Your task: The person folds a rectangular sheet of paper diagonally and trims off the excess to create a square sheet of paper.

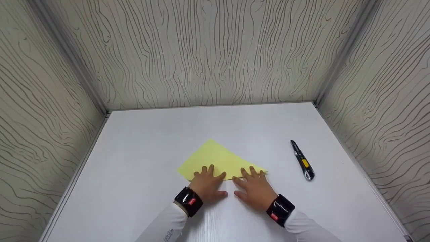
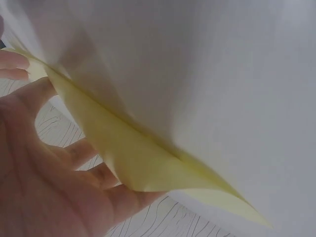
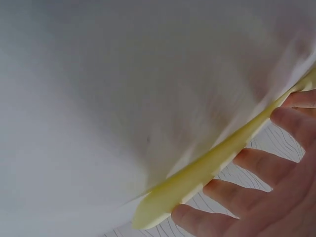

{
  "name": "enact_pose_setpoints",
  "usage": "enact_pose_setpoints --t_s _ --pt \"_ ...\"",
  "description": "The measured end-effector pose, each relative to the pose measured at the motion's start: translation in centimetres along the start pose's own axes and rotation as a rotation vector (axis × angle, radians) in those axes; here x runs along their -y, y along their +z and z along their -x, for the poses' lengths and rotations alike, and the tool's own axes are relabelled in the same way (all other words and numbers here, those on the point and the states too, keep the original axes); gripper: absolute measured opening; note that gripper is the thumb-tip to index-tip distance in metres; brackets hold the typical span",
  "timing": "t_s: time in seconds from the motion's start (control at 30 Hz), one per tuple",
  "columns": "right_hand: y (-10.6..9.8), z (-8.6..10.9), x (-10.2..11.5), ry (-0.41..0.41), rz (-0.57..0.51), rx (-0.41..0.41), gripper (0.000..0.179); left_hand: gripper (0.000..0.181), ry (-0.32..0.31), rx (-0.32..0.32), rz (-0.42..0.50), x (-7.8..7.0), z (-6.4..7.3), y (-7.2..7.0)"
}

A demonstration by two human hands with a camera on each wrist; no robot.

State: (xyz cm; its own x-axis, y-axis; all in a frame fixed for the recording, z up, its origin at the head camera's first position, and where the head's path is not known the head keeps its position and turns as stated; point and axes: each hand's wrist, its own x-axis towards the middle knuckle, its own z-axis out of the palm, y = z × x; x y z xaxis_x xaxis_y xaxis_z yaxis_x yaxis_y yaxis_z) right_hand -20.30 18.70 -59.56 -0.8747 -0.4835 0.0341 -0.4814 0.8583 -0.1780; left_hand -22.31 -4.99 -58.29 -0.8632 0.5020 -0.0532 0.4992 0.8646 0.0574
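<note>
A sheet of yellow paper, folded over with its fold along the near edge, lies on the white table in front of me. My left hand rests on its near left part, fingers spread and thumb on the tabletop. Beside it, my right hand presses the near right edge with spread fingertips. In the left wrist view the paper bulges a little at the fold under the fingers. The right wrist view shows the folded edge as a narrow band beneath the fingertips.
A black utility knife with a yellow slider lies to the right of the paper, its tip pointing away from me. The white table is bordered by wood-grain patterned panels at the back and both sides.
</note>
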Motion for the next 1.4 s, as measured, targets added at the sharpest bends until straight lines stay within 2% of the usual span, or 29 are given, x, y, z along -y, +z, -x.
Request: enact_pose_setpoints --t_s 0.37,0.53,0.77,1.4 --pt "0.1 0.1 -0.6 -0.012 -0.002 0.020 0.059 0.074 -0.011 0.005 -0.016 0.1 -0.2 -0.1" --pt "-0.1 -0.3 -1.3 -0.023 0.016 0.004 0.054 0.076 -0.017 0.010 -0.020 0.1 -0.3 0.0" --pt "-0.4 -0.9 -2.0 0.007 -0.029 -0.019 0.048 0.080 -0.042 0.030 -0.033 0.0 -0.4 -0.1" --pt "-0.5 -0.9 -2.6 0.026 -0.039 0.082 0.055 0.082 -0.065 0.043 0.000 -0.1 -0.4 -0.1"
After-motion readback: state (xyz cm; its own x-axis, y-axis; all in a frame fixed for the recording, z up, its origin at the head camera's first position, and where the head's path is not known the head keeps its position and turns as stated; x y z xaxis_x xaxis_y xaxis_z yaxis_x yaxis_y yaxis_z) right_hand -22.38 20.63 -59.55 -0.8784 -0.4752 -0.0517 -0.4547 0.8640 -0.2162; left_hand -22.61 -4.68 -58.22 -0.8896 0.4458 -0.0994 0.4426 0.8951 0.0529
